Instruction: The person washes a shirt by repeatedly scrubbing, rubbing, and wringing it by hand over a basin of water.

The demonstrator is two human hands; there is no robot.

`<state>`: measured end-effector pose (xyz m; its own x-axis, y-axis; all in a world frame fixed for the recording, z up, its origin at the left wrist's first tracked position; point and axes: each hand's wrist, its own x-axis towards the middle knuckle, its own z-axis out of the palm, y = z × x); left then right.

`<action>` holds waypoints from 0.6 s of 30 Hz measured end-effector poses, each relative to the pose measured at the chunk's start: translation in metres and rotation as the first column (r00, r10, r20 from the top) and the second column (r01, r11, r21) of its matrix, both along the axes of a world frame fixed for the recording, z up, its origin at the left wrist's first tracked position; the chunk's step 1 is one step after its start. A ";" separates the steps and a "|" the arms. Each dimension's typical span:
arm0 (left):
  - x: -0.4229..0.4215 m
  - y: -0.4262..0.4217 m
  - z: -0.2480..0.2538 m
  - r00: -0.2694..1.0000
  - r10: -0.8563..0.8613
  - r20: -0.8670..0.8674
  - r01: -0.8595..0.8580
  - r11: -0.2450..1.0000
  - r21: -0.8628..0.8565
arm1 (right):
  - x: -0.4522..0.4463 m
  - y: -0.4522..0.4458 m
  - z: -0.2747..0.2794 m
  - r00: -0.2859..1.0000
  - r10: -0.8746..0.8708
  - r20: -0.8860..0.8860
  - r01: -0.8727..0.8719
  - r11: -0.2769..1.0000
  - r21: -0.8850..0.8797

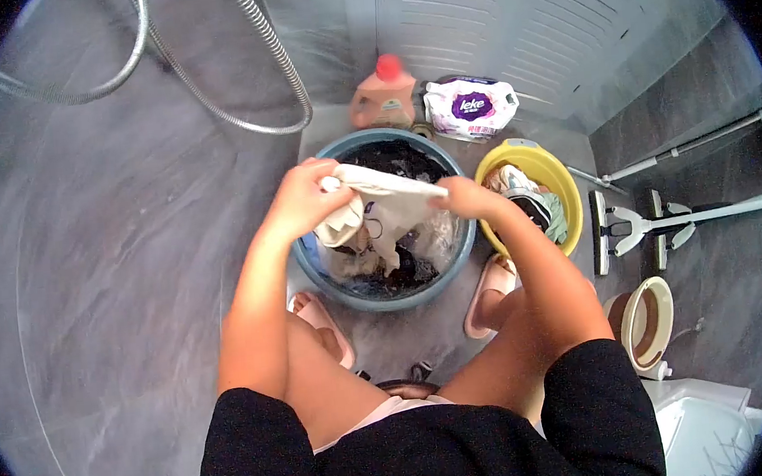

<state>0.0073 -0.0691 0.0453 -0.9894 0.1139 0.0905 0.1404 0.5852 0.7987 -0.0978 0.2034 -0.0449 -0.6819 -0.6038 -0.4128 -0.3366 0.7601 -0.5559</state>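
Between my two hands a wet white garment (385,183) is stretched over a blue-grey basin (311,267); its exact kind I cannot make out. My left hand (305,195) is closed on a bunched part of it at the basin's left side. Farther right, my right hand (468,199) grips the other end, near the basin's right rim. The garment's lower part hangs toward dark, wet cloth (406,270) and water in the basin. Small dark marks show on the pale fabric.
A yellow basin (575,212) with several clothes stands close on the right. Behind are a pink bottle with a red cap (384,97) and a white leke pack (471,108). Mops (638,226) and a beige bucket (650,328) stand right; a shower hose (284,65) hangs upper left.
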 end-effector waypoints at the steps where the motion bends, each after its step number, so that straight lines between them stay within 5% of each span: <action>1: 0.000 -0.002 0.004 1.000 0.001 -0.019 -0.001 1.000 -0.027 | -0.001 0.002 0.007 0.996 -0.048 0.082 0.063 0.978 -0.200; 3: -0.004 -0.002 -0.014 0.991 0.050 -0.125 -0.013 0.959 0.284 | -0.001 0.004 0.004 0.966 -0.201 0.165 0.258 0.810 -0.527; 4: -0.004 0.001 -0.016 0.991 0.053 -0.126 -0.015 0.958 0.285 | 0.007 -0.003 0.025 0.868 -0.279 0.411 0.480 0.683 -0.550; 5: -0.004 0.007 -0.017 0.991 0.048 0.122 -0.114 0.780 0.615 | 0.009 -0.009 0.023 0.722 -0.127 0.680 0.677 0.337 -0.655; 6: -0.004 0.014 -0.019 0.938 -0.051 0.343 -0.274 0.495 0.824 | 0.008 -0.011 0.023 0.691 -0.113 0.714 0.713 0.263 -0.650; 7: -0.009 0.020 -0.027 0.936 -0.068 0.345 -0.286 0.427 0.858 | 0.011 -0.016 0.030 0.660 -0.095 0.745 0.747 0.188 -0.638; 10: -0.026 0.037 -0.050 0.938 -0.009 0.346 -0.339 0.175 0.924 | 0.033 -0.037 0.048 0.676 -0.169 0.717 0.736 0.214 -0.643; 12: -0.034 0.053 -0.048 0.921 0.084 0.381 -0.387 0.086 0.918 | 0.051 -0.055 0.053 0.945 -0.152 0.290 0.323 0.572 -0.754; 16: -0.043 0.061 -0.068 0.905 -0.090 0.416 -0.418 -0.008 0.908 | 0.076 -0.082 0.063 0.968 -0.045 0.245 0.231 0.535 -0.813; 18: -0.048 0.082 -0.072 0.877 0.006 0.480 -0.479 -0.041 0.877 | 0.068 -0.084 0.071 0.881 -0.402 -0.249 0.218 0.812 -0.542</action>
<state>-0.0408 0.0127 -0.0268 -0.9203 -0.1009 -0.3779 -0.1375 -0.8210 0.5541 -0.0301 0.1196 0.0264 -0.9055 -0.3909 0.1650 -0.3644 0.5172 -0.7744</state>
